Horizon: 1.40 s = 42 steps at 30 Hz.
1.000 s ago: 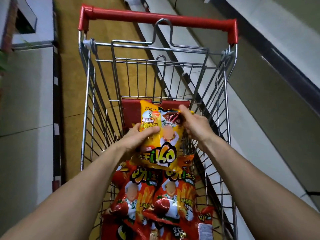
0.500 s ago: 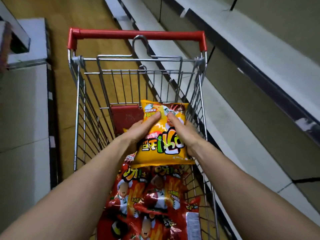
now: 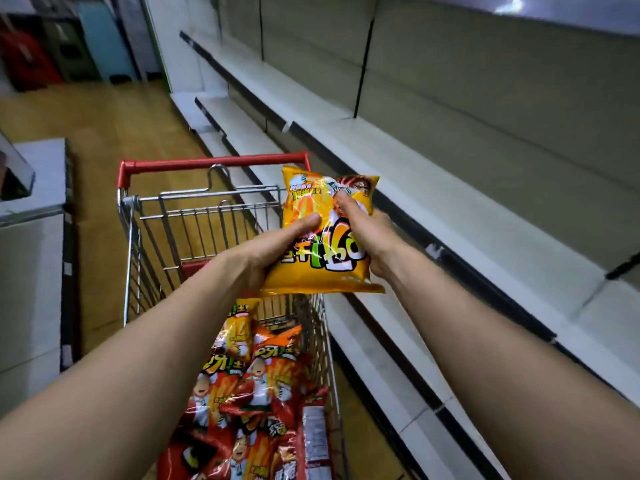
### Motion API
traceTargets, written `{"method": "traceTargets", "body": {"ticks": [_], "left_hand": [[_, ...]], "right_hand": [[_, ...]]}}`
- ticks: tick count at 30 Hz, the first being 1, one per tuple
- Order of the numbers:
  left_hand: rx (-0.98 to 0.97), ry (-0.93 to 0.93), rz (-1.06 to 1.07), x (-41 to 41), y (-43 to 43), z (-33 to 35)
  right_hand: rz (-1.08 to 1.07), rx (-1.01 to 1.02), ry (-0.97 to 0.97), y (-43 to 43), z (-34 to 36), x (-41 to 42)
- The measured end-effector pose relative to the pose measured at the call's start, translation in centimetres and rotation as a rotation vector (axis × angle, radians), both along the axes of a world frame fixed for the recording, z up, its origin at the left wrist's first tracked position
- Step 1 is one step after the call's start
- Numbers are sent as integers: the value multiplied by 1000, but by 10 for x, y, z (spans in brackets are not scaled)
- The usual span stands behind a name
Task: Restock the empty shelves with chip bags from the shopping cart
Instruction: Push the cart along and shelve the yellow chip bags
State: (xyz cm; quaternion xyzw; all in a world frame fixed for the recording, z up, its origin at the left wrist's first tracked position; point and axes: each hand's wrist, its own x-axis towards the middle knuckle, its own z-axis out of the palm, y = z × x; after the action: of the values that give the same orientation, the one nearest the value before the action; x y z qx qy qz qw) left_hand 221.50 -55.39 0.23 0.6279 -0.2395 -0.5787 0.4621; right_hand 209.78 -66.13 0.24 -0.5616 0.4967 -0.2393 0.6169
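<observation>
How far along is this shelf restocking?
Barely begun, by the look of it. Done: nothing visible, since the shelves in view are all bare. In hand: one yellow chip bag, gripped by the left hand and the right hand above the shopping cart. Left: a pile of red chip bags lies in the cart, so many trips likely remain.

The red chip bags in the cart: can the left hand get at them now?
Probably not yet: the left hand grips the yellow chip bag. The red chip bags lie uncovered in the cart below, so only that grip hinders it.
</observation>
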Motion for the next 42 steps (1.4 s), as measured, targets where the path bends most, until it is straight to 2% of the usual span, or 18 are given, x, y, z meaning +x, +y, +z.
{"method": "traceTargets", "body": {"ticks": [6,11,13,16,20,25,29,33,35,37,39,42], "left_hand": [[-189,18,-168,-45,4,69],[-418,321,-138,-82,-2,99],[-479,354,-109,-109,-10,111],[-460,208,-118,-158,-21,135],[-499,214,-67,-199,-32,173],[-441,174,-102,-198,-33,209],[-409,95,-201,-202,-36,231],[-350,-112,-322,-208,-36,249],[-302,-224,-376,-216,-37,256],[-307,-253,-377,-225,-38,262],[-379,-149,-316,-229,-43,266],[-576,165,-206,-232,-56,266]], "right_hand": [[-141,-134,-111,-4,79,-68],[-373,-127,-363,-9,124,-123],[-449,-135,-431,-9,140,-139],[-483,-123,-520,-4,158,-157],[-421,-109,-628,2,183,-190],[-475,-253,-582,-3,209,-255],[-407,-344,-451,-1,225,-288],[-421,-448,-424,2,232,-309],[-424,-404,-434,2,233,-319],[-419,-396,-404,7,236,-329],[-451,-384,-422,4,234,-341],[-496,-359,-528,3,236,-353]]}}
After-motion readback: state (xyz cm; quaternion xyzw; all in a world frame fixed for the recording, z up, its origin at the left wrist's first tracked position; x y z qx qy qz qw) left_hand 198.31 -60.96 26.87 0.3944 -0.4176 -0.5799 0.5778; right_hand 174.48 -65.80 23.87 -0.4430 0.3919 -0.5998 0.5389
